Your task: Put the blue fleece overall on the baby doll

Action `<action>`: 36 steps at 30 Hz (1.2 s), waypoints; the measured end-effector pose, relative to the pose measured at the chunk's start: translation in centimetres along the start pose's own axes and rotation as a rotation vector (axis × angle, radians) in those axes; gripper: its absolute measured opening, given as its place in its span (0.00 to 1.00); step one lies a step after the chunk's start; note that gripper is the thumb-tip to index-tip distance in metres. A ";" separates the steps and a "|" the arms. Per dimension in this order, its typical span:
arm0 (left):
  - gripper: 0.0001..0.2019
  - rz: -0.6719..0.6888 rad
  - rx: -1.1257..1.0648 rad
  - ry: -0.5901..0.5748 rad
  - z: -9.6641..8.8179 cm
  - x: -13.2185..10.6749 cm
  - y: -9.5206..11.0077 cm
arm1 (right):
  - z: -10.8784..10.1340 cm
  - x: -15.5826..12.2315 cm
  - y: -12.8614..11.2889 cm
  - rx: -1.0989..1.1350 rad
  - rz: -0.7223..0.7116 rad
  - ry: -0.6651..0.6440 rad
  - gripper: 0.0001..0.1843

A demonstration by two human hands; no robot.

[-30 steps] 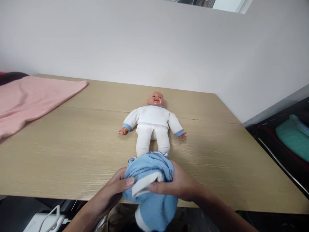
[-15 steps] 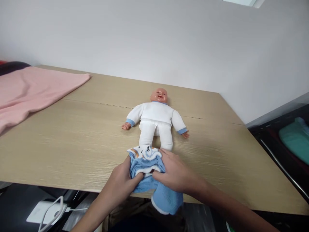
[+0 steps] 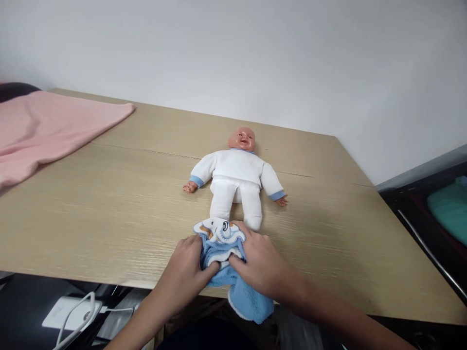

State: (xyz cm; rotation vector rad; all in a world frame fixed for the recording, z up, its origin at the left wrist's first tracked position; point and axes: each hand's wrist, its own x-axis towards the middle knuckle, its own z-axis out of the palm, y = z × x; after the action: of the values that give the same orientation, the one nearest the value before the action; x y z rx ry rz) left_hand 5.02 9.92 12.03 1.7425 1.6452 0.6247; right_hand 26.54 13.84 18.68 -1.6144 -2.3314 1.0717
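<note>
Between my hands is a small blue fleece garment [image 3: 251, 299] with white trim and a white and orange cartoon face patch. It is bunched up at the table's front edge, and one tube-like part hangs down over that edge. My left hand [image 3: 188, 262] grips its left side, thumb pressed on the folds. On the other side my right hand [image 3: 260, 257] is closed on the cloth, thumb near a gathered opening. A baby doll [image 3: 239, 167] lies on its back just beyond, in white clothing with blue cuffs. Its lower legs end behind the garment and my right hand.
The wooden table [image 3: 120, 209] stands against a pale wall [image 3: 204, 58]. A pink cloth [image 3: 62, 126] is spread at the far left. Below the front edge, a white device [image 3: 71, 313] with a cable rests on a dark surface. Something green [image 3: 448, 209] sits beyond the right edge.
My hands have drawn slightly closer together, bunching the garment more tightly. The view has shifted a little; the doll lies as before.
</note>
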 end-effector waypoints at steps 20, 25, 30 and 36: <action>0.26 0.040 -0.669 0.108 0.1 -0.6 -0.4 | 0.3 0.5 1.8 0.323 -0.212 0.178 0.19; 0.18 0.140 -0.504 0.055 -1.0 0.9 -1.4 | 0.4 1.3 2.4 0.229 -0.326 0.283 0.24; 0.12 0.187 -0.350 0.015 -2.4 2.3 -1.7 | 0.7 2.3 2.7 0.212 -0.400 0.353 0.18; 0.17 0.231 -0.348 -0.098 -3.9 3.6 -2.5 | 0.0 3.0 3.2 0.159 -0.483 0.294 0.09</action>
State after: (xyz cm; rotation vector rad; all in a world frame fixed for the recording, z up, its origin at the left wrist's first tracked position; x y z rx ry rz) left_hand 0.85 14.04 12.48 1.6842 1.1944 0.8611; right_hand 27.72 17.02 15.84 -0.9955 -2.2034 0.8219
